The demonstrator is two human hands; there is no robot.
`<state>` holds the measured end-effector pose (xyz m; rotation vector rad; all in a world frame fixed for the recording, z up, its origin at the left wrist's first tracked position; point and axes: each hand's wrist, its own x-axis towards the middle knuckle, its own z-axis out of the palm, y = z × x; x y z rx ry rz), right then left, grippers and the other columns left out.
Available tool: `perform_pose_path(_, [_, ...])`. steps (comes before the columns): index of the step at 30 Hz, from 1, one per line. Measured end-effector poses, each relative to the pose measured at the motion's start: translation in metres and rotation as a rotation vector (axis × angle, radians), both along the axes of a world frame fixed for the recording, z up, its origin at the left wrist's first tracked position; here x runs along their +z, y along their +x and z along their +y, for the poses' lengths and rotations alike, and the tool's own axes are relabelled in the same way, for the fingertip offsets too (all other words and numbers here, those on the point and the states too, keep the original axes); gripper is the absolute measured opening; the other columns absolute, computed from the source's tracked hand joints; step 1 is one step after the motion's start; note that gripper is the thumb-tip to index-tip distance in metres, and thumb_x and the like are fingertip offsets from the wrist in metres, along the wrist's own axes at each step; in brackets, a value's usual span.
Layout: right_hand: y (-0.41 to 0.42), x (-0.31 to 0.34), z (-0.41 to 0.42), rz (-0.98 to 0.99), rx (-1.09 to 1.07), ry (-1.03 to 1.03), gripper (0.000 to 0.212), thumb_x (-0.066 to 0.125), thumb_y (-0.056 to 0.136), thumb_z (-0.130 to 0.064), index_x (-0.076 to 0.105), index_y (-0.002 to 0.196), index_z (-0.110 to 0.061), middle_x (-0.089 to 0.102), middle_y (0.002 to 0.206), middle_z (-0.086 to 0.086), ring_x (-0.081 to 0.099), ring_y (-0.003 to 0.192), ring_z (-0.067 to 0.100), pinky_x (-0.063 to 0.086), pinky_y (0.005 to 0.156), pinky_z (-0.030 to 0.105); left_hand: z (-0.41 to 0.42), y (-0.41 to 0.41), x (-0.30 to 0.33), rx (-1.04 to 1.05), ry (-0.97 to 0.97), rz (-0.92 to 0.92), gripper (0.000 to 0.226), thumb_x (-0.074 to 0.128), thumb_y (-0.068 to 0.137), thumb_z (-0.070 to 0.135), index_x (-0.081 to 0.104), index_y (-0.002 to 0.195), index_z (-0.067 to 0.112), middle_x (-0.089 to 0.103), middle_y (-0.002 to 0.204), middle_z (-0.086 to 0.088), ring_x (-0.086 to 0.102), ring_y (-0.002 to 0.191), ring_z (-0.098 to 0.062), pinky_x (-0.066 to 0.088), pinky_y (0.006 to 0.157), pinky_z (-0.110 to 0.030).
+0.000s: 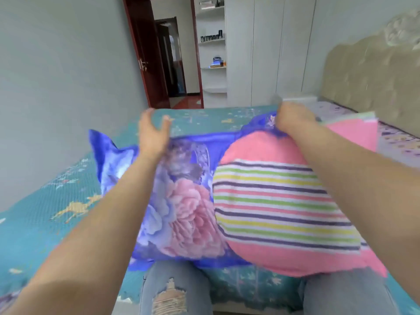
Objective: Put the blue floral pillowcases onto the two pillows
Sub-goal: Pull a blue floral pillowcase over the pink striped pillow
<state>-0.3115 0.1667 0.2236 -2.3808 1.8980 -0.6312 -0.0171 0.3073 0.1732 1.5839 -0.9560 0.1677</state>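
One pillow [279, 208], one pillowcase [177, 201]

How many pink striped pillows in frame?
2. One pillow lies in front of the person, half inside the blue floral pillowcase. A second pillow shows behind the right arm, mostly hidden. Others may be out of view.

Striped pillow [279, 208] half inside floral pillowcase [177, 201]

Single head-worn view looks forward and down, close over the bed [45, 212].
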Motion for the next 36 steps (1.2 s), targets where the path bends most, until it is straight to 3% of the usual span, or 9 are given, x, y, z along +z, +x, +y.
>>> perform_pose_path(3, [0.021, -0.084, 0.008, 0.075, 0.361, 0.305, 0.049, 0.043, 0.096, -0.042, 0.042, 0.141, -0.019, 0.041, 0.147, 0.009, 0.041, 0.132, 0.029, 0.033, 0.109, 0.037, -0.013, -0.064, -0.074, -0.095, 0.524, -0.44, 0.059, 0.047, 0.083, 0.057, 0.052, 0.128, 0.019, 0.048, 0.129, -0.013, 0.042, 0.121, -0.032, 0.031, 0.104, -0.036])
perform_pose_path(6, [0.035, -0.147, 0.027, 0.244, 0.536, 0.374, 0.075, 0.024, 0.081, -0.081, 0.016, 0.146, -0.045, 0.014, 0.158, -0.011, 0.021, 0.143, 0.022, 0.015, 0.117, 0.047, -0.025, -0.098, -0.12, -0.108, 0.893, -0.546, 0.045, 0.043, 0.088, 0.045, 0.052, 0.126, 0.022, 0.048, 0.131, -0.014, 0.043, 0.122, -0.033, 0.034, 0.101, -0.041])
perform_pose_path(11, [0.041, -0.164, 0.032, 0.345, 0.462, 0.304, 0.083, 0.043, 0.076, -0.075, 0.007, 0.146, -0.047, 0.001, 0.159, -0.004, 0.005, 0.146, 0.026, 0.006, 0.112, 0.063, -0.052, -0.115, -0.111, -0.112, 0.984, -0.407, 0.046, 0.053, 0.082, 0.032, 0.049, 0.122, 0.009, 0.049, 0.127, -0.019, 0.051, 0.117, -0.036, 0.043, 0.095, -0.04])
perform_pose_path(16, [0.039, -0.162, 0.019, 0.369, 0.624, 0.383, 0.096, 0.053, 0.075, -0.071, -0.002, 0.148, -0.042, 0.013, 0.158, -0.009, 0.025, 0.142, 0.025, 0.025, 0.112, 0.041, -0.071, -0.117, -0.11, -0.017, 1.081, -0.43, 0.063, 0.058, 0.083, 0.027, 0.029, 0.136, 0.008, 0.035, 0.135, -0.018, 0.043, 0.126, -0.035, 0.039, 0.101, -0.041])
perform_pose_path(18, [0.044, -0.158, -0.001, 0.243, 0.71, 0.481, 0.091, 0.054, 0.079, -0.067, 0.012, 0.151, -0.03, 0.026, 0.154, -0.005, 0.032, 0.139, 0.025, 0.03, 0.111, 0.036, -0.074, -0.108, -0.109, 0.015, 1.112, -0.393, 0.066, 0.061, 0.083, 0.029, 0.028, 0.136, 0.008, 0.037, 0.136, -0.017, 0.045, 0.125, -0.035, 0.04, 0.099, -0.041])
perform_pose_path(21, [0.051, -0.15, -0.029, 0.283, 0.674, 0.217, 0.059, 0.049, 0.09, -0.052, 0.036, 0.14, -0.023, 0.046, 0.14, 0.004, 0.047, 0.126, 0.029, 0.038, 0.102, 0.039, -0.082, -0.102, -0.104, 0.059, 1.14, -0.423, 0.05, 0.052, 0.088, 0.02, 0.037, 0.133, 0.005, 0.047, 0.135, -0.017, 0.049, 0.123, -0.034, 0.042, 0.097, -0.039])
perform_pose_path(24, [0.048, -0.164, -0.027, 0.354, 0.604, 0.002, 0.057, 0.045, 0.089, -0.059, 0.03, 0.141, -0.043, 0.033, 0.149, -0.001, 0.03, 0.136, 0.023, 0.019, 0.112, 0.055, -0.091, -0.095, -0.102, 0.098, 1.196, -0.499, 0.042, 0.047, 0.089, 0.02, 0.05, 0.128, 0.008, 0.053, 0.133, -0.014, 0.052, 0.121, -0.031, 0.043, 0.096, -0.037])
perform_pose_path(28, [0.043, -0.195, -0.023, 0.275, 0.613, 0.31, 0.063, 0.018, 0.088, -0.072, 0.0, 0.144, -0.052, -0.005, 0.159, -0.007, 0.0, 0.147, 0.022, 0.002, 0.111, 0.062, -0.102, -0.093, -0.096, 0.139, 1.208, -0.509, 0.038, 0.048, 0.089, 0.021, 0.055, 0.124, 0.009, 0.056, 0.129, -0.012, 0.054, 0.119, -0.03, 0.046, 0.092, -0.035])
perform_pose_path(36, [0.04, -0.209, 0.01, 0.368, 0.717, 0.27, 0.059, 0.034, 0.097, -0.046, 0.015, 0.15, -0.027, 0.007, 0.159, -0.003, 0.003, 0.146, 0.024, 0.002, 0.113, 0.061, -0.149, -0.161, -0.078, -0.181, 1.008, -0.245, 0.035, 0.045, 0.092, 0.016, 0.055, 0.116, -0.007, 0.056, 0.125, -0.026, 0.054, 0.116, -0.036, 0.043, 0.09, -0.034])
